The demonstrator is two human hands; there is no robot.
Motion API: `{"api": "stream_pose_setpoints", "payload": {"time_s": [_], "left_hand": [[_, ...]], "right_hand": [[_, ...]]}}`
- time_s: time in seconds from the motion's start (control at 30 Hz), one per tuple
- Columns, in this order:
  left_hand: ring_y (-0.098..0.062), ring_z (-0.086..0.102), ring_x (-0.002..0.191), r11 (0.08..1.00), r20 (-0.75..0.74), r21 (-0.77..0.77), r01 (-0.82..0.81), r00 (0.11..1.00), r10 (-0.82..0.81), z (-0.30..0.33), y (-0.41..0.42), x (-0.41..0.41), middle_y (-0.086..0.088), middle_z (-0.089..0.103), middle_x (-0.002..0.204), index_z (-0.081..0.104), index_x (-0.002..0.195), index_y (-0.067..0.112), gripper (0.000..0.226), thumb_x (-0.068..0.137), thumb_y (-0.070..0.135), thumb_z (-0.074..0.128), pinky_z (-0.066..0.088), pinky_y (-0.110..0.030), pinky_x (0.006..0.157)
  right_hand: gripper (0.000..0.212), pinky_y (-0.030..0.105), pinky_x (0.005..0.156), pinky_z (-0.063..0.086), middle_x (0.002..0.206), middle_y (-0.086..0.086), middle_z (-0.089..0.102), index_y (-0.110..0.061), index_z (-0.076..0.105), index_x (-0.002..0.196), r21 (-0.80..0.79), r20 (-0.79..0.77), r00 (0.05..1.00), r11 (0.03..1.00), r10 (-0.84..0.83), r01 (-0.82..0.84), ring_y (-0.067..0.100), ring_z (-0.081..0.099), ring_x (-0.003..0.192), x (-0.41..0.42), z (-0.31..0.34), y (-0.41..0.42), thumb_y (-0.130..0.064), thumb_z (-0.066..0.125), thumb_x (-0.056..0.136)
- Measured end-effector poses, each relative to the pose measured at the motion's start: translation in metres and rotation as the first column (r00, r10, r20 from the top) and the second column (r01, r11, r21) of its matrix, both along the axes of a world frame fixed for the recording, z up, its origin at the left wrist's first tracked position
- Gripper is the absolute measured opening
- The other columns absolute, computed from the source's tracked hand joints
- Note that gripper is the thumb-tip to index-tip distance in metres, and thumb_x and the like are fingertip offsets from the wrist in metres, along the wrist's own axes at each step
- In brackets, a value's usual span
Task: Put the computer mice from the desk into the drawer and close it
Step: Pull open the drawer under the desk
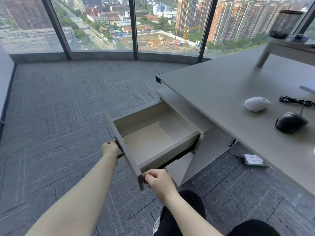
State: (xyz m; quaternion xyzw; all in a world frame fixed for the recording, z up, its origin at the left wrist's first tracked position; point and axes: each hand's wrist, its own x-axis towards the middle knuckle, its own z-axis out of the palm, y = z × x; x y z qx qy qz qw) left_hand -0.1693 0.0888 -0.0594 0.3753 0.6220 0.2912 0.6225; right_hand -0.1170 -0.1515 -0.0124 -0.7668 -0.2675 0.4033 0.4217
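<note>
Two mice sit on grey desk beside windows.

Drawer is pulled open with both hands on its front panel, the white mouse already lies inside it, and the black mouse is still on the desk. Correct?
Not quite. The head view shows the drawer open and empty; the white mouse lies on the desk near the black mouse. The left hand and right hand do hold the front panel.

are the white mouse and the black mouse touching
Apart. The head view shows bare desk between the white mouse and the black mouse.
</note>
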Motion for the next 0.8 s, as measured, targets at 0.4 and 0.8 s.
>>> {"api": "stream_pose_setpoints", "payload": {"time_s": [0.4, 0.8], "left_hand": [[-0.041, 0.062, 0.102, 0.966, -0.326, 0.226, 0.125, 0.944, -0.046, 0.025, -0.009, -0.06, -0.023, 0.066, 0.112, 0.059, 0.102, 0.004, 0.025, 0.091, 0.02, 0.044, 0.053, -0.047, 0.087], [-0.02, 0.06, 0.109, 0.436, -0.332, 0.725, 0.532, 0.826, -0.456, 0.171, -0.155, 0.128, -0.006, 0.065, 0.116, 0.063, 0.113, 0.013, 0.026, 0.093, 0.02, 0.048, 0.047, -0.032, 0.094]], "right_hand": [[0.029, 0.03, 0.067, 0.052, 0.098, 0.004, 0.077, -0.018, 0.075, 0.106, 0.046, 0.052, 0.989, 0.988, 0.142, -0.144, 0.019, 0.066, 0.078, -0.031, 0.015, 0.004, -0.022, 0.054, 0.087], [0.035, 0.026, 0.085, 0.037, 0.119, 0.005, 0.063, -0.018, 0.064, 0.116, 0.495, 0.469, 0.558, 0.727, -0.684, 0.475, 0.025, 0.055, 0.108, 0.166, 0.14, -0.087, -0.012, 0.048, 0.085]]}}
